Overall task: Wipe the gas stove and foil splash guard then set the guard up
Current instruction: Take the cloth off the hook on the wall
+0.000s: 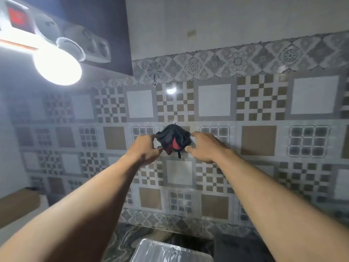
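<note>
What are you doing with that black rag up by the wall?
A person reaches up with both hands to a dark cloth bunched against the tiled wall. The left hand and right hand seem to pinch it at its sides. The foil guard lies on the counter below, untouched right now.
</note>
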`<act>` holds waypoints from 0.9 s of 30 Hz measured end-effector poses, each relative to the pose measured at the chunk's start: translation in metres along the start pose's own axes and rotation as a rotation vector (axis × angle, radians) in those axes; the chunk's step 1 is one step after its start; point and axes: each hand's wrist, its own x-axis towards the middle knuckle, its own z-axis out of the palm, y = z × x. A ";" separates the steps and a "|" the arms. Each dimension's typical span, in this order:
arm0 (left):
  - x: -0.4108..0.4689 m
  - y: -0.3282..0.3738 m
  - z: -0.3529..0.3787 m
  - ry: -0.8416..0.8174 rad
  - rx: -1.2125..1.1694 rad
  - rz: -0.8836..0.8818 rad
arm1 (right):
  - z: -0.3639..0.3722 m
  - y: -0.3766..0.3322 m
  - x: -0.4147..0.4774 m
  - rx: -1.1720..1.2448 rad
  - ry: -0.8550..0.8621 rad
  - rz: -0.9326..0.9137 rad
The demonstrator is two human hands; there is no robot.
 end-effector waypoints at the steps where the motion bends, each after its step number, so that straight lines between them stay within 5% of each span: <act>1: 0.008 -0.005 0.005 0.016 -0.014 -0.002 | 0.008 -0.002 0.011 0.022 0.027 -0.026; 11: 0.073 -0.041 0.047 0.098 -0.184 -0.079 | 0.061 -0.016 0.080 0.090 0.340 0.035; 19: 0.086 -0.040 0.047 0.185 -0.259 -0.105 | 0.071 -0.022 0.100 0.278 0.376 0.237; 27: 0.088 -0.020 0.011 0.215 -0.401 -0.090 | 0.054 -0.013 0.087 0.340 0.398 0.176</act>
